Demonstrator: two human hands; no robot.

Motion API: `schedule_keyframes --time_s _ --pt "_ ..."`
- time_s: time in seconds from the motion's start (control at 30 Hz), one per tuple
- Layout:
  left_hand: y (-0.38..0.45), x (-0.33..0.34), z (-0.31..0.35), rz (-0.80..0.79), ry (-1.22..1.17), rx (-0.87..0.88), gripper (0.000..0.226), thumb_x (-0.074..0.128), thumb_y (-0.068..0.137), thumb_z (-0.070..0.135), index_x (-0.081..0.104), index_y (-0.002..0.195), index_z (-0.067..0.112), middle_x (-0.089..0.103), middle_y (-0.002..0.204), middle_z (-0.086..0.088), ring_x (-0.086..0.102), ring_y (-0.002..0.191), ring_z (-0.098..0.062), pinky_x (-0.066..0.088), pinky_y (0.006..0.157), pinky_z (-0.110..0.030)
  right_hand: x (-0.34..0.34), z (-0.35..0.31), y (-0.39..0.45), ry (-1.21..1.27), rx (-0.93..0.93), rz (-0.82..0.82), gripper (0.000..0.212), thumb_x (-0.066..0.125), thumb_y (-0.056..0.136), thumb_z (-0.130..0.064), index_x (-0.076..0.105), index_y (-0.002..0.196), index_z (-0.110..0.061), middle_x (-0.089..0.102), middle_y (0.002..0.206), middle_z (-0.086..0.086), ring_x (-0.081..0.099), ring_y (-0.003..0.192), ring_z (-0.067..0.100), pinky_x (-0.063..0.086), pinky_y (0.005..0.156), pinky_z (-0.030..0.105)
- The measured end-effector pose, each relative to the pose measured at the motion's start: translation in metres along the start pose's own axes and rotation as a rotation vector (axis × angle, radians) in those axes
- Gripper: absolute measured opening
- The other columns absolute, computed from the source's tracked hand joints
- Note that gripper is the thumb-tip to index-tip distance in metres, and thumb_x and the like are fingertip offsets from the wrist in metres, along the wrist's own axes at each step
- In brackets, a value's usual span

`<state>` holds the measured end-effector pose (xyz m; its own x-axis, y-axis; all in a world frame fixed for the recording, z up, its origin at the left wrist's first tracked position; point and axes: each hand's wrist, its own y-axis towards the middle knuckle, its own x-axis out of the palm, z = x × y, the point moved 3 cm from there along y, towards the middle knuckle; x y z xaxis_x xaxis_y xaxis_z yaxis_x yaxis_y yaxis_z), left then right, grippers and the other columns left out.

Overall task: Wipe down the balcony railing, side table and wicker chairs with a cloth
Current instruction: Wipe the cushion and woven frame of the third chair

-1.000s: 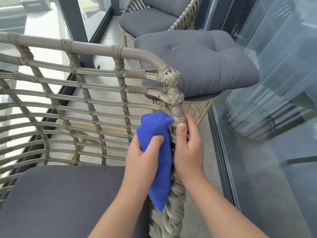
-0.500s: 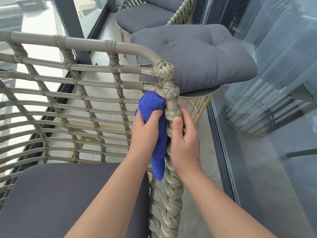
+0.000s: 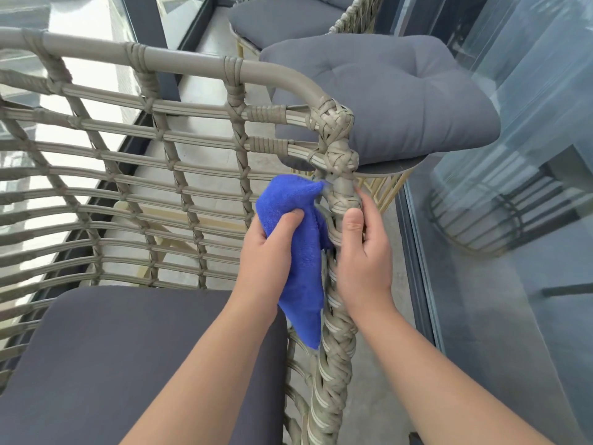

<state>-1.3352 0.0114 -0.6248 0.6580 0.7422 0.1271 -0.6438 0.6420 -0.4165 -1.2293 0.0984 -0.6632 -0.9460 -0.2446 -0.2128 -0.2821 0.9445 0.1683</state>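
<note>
A grey-beige wicker chair (image 3: 179,162) fills the left and middle, its woven corner post (image 3: 337,316) running down the centre. My left hand (image 3: 272,248) grips a bunched blue cloth (image 3: 301,261) and holds it against the post's left side, just below the knotted weave. The cloth's tail hangs down along the post. My right hand (image 3: 365,252) grips the post from the right, thumb on the front. A round side table (image 3: 401,167) stands just behind the post with a grey cushion (image 3: 391,97) lying on top.
A dark seat cushion (image 3: 134,358) lies in the near chair. A second wicker chair (image 3: 288,17) stands at the far end. Glass balcony railing (image 3: 80,43) runs along the left, glass doors (image 3: 513,252) along the right. Narrow tiled floor lies between.
Both hands have slid up the post from lower down, bringing the cloth closer to the knotted corner. Since half a second ago they have barely moved.
</note>
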Motion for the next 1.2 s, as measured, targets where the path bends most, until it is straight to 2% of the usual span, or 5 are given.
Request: schedule_keyframes --time_s 0.13,0.3,0.8,1.0,1.2 --pt "0.034 -0.005 -0.043 0.081 0.07 -0.084 0.02 0.059 0.098 0.027 0.067 0.113 0.017 0.077 0.08 0.004 0.073 0.078 -0.009 0.053 0.065 -0.023 0.001 0.0 0.0 0.006 -0.003 -0.004 0.038 0.043 0.111 -0.026 0.05 0.148 -0.024 0.045 0.129 -0.041 0.039 0.117 -0.033 0.027 0.095 -0.004" --pt "0.051 0.002 -0.079 0.132 0.108 -0.178 0.027 0.061 0.097 0.034 0.064 0.123 0.028 0.074 0.107 0.004 0.069 0.103 -0.016 0.053 0.086 -0.035 0.002 0.002 0.001 0.0 -0.026 0.011 0.044 0.041 0.107 -0.034 0.052 0.149 -0.022 0.05 0.134 -0.032 0.04 0.121 -0.029 0.029 0.098 -0.002" --pt "-0.027 0.002 -0.053 -0.029 0.07 -0.14 0.005 0.065 0.096 0.021 0.068 0.097 0.018 0.069 0.074 0.003 0.063 0.062 -0.007 0.052 0.056 -0.017 -0.001 0.002 0.001 0.008 -0.037 -0.001 0.041 0.042 0.109 -0.028 0.052 0.148 -0.019 0.045 0.13 -0.04 0.038 0.12 -0.032 0.028 0.097 -0.003" --pt "-0.032 -0.013 -0.042 -0.064 0.111 -0.15 0.007 0.067 0.095 0.026 0.072 0.099 0.027 0.079 0.091 0.005 0.074 0.083 -0.01 0.053 0.071 -0.022 0.0 0.002 0.0 -0.016 -0.005 0.004 0.041 0.043 0.11 -0.028 0.051 0.149 -0.02 0.044 0.129 -0.041 0.037 0.117 -0.034 0.027 0.096 -0.004" --pt "0.016 -0.004 -0.043 0.002 0.038 -0.134 0.012 0.061 0.099 0.028 0.069 0.091 0.025 0.075 0.071 0.012 0.069 0.063 0.002 0.052 0.062 -0.021 0.0 0.001 0.001 -0.034 -0.002 0.012 0.042 0.041 0.11 -0.033 0.05 0.15 -0.022 0.048 0.133 -0.034 0.038 0.118 -0.032 0.028 0.098 -0.003"
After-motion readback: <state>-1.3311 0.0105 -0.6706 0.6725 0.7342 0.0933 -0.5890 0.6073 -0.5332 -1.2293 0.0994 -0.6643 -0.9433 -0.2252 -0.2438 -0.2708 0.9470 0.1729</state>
